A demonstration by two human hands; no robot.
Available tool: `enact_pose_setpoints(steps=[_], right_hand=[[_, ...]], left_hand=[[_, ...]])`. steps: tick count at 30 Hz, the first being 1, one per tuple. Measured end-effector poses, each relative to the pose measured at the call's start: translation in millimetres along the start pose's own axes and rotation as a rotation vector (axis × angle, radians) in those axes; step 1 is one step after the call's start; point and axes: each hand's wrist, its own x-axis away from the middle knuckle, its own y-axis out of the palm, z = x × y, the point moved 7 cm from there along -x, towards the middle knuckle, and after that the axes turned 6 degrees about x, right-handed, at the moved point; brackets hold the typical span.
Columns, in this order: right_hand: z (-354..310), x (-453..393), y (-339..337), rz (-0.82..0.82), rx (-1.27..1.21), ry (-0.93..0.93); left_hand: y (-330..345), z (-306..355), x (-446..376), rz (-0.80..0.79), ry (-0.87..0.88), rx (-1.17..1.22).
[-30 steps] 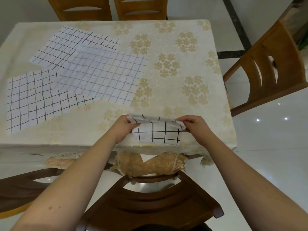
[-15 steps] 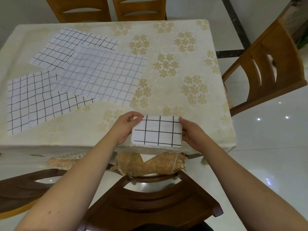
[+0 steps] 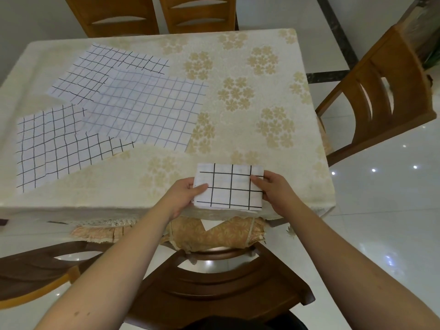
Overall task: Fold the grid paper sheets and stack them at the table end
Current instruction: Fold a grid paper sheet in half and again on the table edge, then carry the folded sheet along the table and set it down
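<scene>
The folded grid sheet lies as a small white rectangle with bold black grid lines on the tablecloth, at the table's near edge and toward its right corner, its lower border almost level with the cloth's drop. The left hand grasps the sheet's left edge, thumb lying on top of the paper and the other fingers tucked out of sight beneath or behind it. The right hand grasps the right edge the same way, thumb pressed flat on the upper face near the top corner. Both forearms reach in from the near side over a dark wooden chair pushed under the table, where a patterned seat cushion shows below the cloth's edge. Three unfolded grid sheets lie overlapping on the left half of the tablecloth, well apart from the folded sheet: one with bold lines nearest the left edge, a paler fine-lined one in the middle on top, and a third further back. Lighter wooden chairs stand at the table's far side, and another chair stands off its right side on the glossy white floor
</scene>
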Motion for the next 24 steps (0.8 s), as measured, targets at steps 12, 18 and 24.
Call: enact_pose_setpoints(steps=[12, 18, 24], right_hand=[[11, 33, -4, 0.039, 0.196, -0.03], [7, 61, 1, 0.101, 0.237, -0.046], [13, 96, 9, 0.153, 0.233, -0.043]], left_hand=[[9, -5, 20, 0.121, 0.088, -0.024], [9, -10, 41, 0.099, 0.118, -0.051], [3, 3, 56, 0.177, 0.19, -0.152]])
